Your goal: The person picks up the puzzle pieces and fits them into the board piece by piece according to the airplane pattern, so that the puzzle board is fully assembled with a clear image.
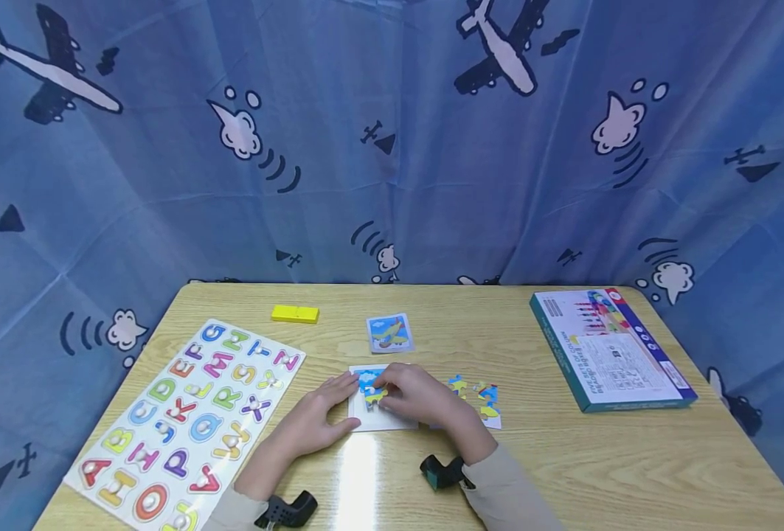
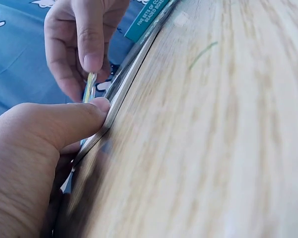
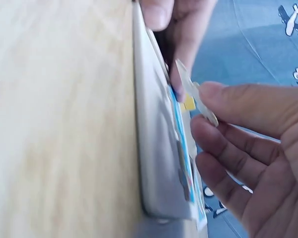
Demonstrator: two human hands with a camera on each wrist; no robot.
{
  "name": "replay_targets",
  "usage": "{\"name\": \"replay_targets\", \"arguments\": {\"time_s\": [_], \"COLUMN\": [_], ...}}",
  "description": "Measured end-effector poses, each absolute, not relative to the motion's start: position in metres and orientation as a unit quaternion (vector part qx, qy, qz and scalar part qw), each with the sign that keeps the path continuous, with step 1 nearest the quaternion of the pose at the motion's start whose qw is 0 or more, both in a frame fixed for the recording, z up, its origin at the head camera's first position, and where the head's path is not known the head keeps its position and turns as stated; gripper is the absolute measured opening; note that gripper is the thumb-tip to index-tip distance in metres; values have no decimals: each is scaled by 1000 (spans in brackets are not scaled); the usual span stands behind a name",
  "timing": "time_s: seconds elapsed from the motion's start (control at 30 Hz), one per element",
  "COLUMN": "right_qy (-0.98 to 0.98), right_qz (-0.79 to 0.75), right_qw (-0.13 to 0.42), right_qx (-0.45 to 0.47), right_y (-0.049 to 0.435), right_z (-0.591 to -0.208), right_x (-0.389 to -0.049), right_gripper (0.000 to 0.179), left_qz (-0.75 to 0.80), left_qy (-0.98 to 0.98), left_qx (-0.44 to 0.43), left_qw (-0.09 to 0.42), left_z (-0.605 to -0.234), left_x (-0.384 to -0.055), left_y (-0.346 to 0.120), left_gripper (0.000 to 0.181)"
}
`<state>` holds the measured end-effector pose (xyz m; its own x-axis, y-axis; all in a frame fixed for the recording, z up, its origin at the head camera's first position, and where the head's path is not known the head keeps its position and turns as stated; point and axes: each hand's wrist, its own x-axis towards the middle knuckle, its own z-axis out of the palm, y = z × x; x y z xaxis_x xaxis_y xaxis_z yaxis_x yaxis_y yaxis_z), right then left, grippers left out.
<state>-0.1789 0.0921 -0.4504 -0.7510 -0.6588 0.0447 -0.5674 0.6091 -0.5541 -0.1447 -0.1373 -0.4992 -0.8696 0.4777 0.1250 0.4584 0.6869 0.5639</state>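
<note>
**Jigsaw tray in work at bench centre**

A light wooden bench (image 1: 564,472) stands before a blue curtain (image 1: 392,147) printed with aeroplanes and clouds; a small white puzzle tray (image 1: 378,420) lies flat near the bench's front centre, partly filled with blue and yellow picture.

The left hand (image 1: 312,424) rests on the bench against the tray's left edge, fingers straight and together, thumb tip pressed to the rim as the left wrist view shows; the right hand (image 1: 418,394) is over the tray and pinches a thin puzzle piece (image 3: 196,94) between thumb and fingertips, the piece tilted, its lower edge at the tray's surface.

Loose puzzle pieces (image 1: 478,398) lie just right of the tray; a picture card (image 1: 389,332) lies behind it; a yellow block (image 1: 295,314) sits further back left; an alphabet board (image 1: 186,424) occupies the left side; a teal puzzle box (image 1: 611,350) lies well apart at the right.
</note>
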Motion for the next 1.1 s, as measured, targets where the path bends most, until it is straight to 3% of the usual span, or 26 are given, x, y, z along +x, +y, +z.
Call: {"name": "replay_targets", "arguments": {"time_s": [1.1], "right_qy": [911], "right_qz": [-228], "right_qw": [-13], "right_qx": [-343], "right_y": [70], "right_z": [-469], "right_x": [-171], "right_gripper": [20], "left_qz": [294], "left_qy": [919], "left_qx": [264], "left_qw": [10], "left_z": [-497], "left_x": [-145], "left_y": [-137], "left_gripper": [60]}}
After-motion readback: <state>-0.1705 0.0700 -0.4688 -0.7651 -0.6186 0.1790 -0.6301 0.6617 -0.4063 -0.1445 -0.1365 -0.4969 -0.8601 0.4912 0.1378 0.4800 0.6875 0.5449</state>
